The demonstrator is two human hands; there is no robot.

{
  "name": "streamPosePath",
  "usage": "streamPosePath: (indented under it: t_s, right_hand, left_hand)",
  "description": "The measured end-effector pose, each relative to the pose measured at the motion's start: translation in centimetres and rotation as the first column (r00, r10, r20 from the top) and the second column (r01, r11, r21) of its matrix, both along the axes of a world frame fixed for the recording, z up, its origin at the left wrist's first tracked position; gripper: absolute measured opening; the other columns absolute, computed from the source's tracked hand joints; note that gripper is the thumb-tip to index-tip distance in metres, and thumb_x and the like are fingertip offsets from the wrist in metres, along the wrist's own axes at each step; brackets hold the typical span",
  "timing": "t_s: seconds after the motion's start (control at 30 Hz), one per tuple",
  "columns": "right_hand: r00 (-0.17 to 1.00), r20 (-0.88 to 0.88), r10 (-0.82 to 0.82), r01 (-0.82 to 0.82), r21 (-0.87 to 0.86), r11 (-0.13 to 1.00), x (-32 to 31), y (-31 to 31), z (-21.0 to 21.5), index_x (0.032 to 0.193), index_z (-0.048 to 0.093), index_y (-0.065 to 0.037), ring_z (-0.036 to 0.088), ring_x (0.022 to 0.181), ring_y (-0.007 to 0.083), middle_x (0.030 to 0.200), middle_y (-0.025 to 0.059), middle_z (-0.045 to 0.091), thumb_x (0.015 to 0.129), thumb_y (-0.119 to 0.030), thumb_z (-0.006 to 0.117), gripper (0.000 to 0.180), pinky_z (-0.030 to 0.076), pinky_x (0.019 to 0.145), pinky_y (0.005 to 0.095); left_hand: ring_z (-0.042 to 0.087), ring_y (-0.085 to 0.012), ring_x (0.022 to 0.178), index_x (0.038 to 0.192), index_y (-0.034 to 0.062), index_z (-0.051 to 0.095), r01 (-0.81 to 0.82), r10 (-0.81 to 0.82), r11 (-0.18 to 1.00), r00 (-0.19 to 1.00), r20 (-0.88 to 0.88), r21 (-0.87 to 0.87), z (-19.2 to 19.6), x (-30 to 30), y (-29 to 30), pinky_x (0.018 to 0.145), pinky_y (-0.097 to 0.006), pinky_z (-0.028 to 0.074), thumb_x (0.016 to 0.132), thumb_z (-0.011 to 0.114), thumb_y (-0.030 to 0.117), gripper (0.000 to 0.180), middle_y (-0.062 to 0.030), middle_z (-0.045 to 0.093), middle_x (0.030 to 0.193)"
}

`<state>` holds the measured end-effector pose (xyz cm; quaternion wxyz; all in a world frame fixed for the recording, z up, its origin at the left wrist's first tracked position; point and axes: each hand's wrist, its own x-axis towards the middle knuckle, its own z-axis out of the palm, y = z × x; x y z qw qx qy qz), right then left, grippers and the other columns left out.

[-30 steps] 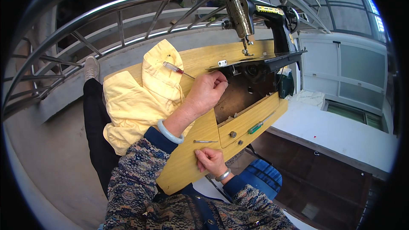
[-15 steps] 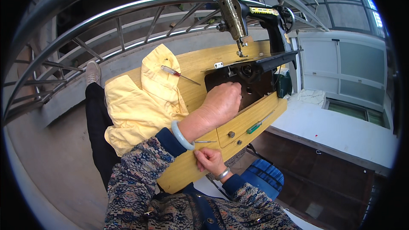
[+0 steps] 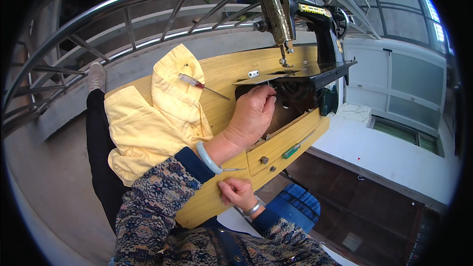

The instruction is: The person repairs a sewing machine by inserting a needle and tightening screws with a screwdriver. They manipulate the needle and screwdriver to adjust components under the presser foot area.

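A black sewing machine (image 3: pixel 322 37) with a patterned metal faceplate stands on a yellow wood-grain table (image 3: pixel 217 69), its bed tilted up over a dark opening. My left hand (image 3: pixel 253 111), with a pale bangle at the wrist, is closed in a pinch at the bed's near left corner. Whatever its fingertips hold, if anything, is too small to make out. My right hand (image 3: pixel 240 193), wearing a silver bracelet, is curled closed by the table's near edge; its palm is hidden. Between the hands lies a thin metal tool (image 3: pixel 233 169), partly hidden by the bangle.
Yellow cloth (image 3: pixel 152 123) lies at the table's left, with a clear-handled screwdriver (image 3: pixel 191 81) on it. A green-handled screwdriver (image 3: pixel 291 153) and two small round metal parts (image 3: pixel 264 159) sit at the right front. Metal railing (image 3: pixel 177 15) runs behind; a blue seat (image 3: pixel 294 207) is below.
My left hand has lifted from the opening to the bed's edge. The bed now tilts less, showing more of its top plate. My right hand stays by the table edge; the view has shifted slightly.
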<state>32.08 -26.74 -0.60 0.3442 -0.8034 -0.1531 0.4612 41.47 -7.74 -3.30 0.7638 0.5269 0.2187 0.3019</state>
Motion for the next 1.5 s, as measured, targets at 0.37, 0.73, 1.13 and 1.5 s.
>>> streamPosePath:
  t_s: [0.37, 0.73, 1.13, 1.5]
  right_hand:
    - [0.998, -0.042, -0.045, 0.044, -0.012, 0.999, 0.0, 0.8, 0.4, 0.078, 0.063, -0.001, 0.057, 0.045, 0.0069, 0.055, 0.0003, 0.060, 0.097, -0.014, 0.064, 0.023, 0.041, 0.042, 0.0215]
    - [0.768, 0.434, -0.471, 0.368, 0.303, 0.879, 11.6, 7.5, 6.7, 0.101, 0.064, 0.001, 0.051, 0.055, 0.0057, 0.074, 0.0039, 0.063, 0.099, -0.015, 0.061, 0.017, 0.040, 0.050, 0.0184]
    - [0.729, 0.596, -0.336, 0.221, 0.260, 0.940, 13.9, 8.3, 4.1, 0.104, 0.068, 0.000, 0.049, 0.058, 0.0037, 0.077, -0.0008, 0.063, 0.098, -0.017, 0.064, 0.019, 0.037, 0.050, 0.0167]
    - [0.657, 0.647, -0.387, 0.277, 0.270, 0.922, 15.2, 8.7, 5.4, 0.095, 0.064, 0.004, 0.061, 0.065, 0.0099, 0.090, 0.0098, 0.070, 0.097, -0.012, 0.064, 0.016, 0.051, 0.055, 0.0212]
  left_hand:
    - [0.064, -0.0379, 0.072, 0.089, 0.0005, 0.062, 0.047, -0.032, 0.969, 0.997, -0.063, 0.241, -0.6, -0.1, -1.0, 0.063, -0.043, 0.051, 0.087, 0.062, 0.006, 0.006, -0.0186, 0.065, 0.081]
    - [0.063, -0.0274, 0.067, 0.089, -0.0010, 0.064, 0.435, -0.449, 0.835, 0.893, 0.039, -0.336, -1.1, 0.4, -1.2, 0.060, -0.037, 0.050, 0.090, 0.060, 0.013, 0.015, -0.0141, 0.066, 0.075]
    - [0.055, -0.0093, 0.053, 0.097, -0.0039, 0.062, 0.511, -0.500, 0.677, 0.847, 0.178, -0.530, -0.5, 0.2, -0.3, 0.048, -0.025, 0.045, 0.097, 0.057, 0.015, 0.019, -0.0047, 0.062, 0.071]
    - [0.060, -0.0114, 0.086, 0.128, -0.0004, 0.054, 0.604, -0.350, 0.531, 0.795, 0.495, -0.595, -1.1, 0.5, -1.0, 0.080, -0.027, 0.052, 0.105, 0.046, 0.024, 0.034, -0.0079, 0.064, 0.096]
